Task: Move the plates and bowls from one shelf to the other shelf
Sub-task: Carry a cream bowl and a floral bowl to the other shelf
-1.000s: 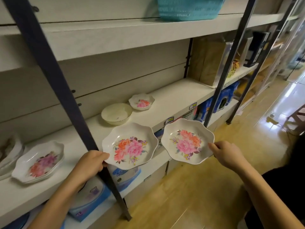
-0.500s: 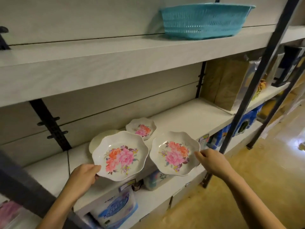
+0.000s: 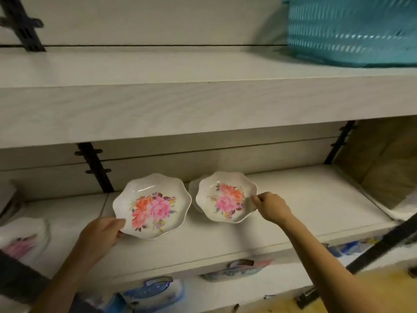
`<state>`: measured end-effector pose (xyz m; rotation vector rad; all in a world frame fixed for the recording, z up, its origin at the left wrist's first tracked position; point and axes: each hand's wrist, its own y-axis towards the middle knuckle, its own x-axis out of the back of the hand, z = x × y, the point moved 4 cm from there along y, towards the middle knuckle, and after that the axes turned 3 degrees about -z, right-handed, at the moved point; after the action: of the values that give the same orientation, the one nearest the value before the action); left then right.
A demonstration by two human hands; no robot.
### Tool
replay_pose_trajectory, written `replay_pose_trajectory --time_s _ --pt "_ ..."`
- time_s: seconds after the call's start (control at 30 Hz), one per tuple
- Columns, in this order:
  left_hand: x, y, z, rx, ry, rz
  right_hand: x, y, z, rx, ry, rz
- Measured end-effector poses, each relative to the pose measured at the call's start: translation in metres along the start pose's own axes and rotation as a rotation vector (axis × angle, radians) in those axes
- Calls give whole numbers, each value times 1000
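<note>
I hold two white scalloped plates with pink and orange flowers above the middle shelf (image 3: pixel 316 199). My left hand (image 3: pixel 101 231) grips the lower left rim of the left plate (image 3: pixel 151 206). My right hand (image 3: pixel 270 206) pinches the right rim of the right plate (image 3: pixel 225 196). Both plates are tilted toward me. Behind the right plate the edge of a white bowl (image 3: pixel 191 190) shows on the shelf. Another floral plate (image 3: pixel 22 240) lies blurred at the far left of the shelf.
The upper shelf (image 3: pixel 180 105) spans the view, with a teal basket (image 3: pixel 352 30) on its right end. Black shelf brackets (image 3: pixel 94 166) run up the back wall. A dark upright post (image 3: pixel 383 247) crosses the lower right. Blue and white packages (image 3: pixel 153 292) sit on the shelf below.
The view has tilted up and closer to the shelves. Both plates have moved in over the middle shelf, and the small floral dish is now hidden behind the right plate.
</note>
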<state>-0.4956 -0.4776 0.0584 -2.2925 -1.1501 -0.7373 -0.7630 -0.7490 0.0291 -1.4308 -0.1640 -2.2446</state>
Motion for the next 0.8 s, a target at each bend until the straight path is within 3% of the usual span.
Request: replay_pose_trajectory --time_s 0.33,0.8 --pt "-13 -4 2 97 -4 -81 -41 77 18 33 -46 155" --pt "-42 6 -18 43 23 -75 -45 82 10 61 -155 202"
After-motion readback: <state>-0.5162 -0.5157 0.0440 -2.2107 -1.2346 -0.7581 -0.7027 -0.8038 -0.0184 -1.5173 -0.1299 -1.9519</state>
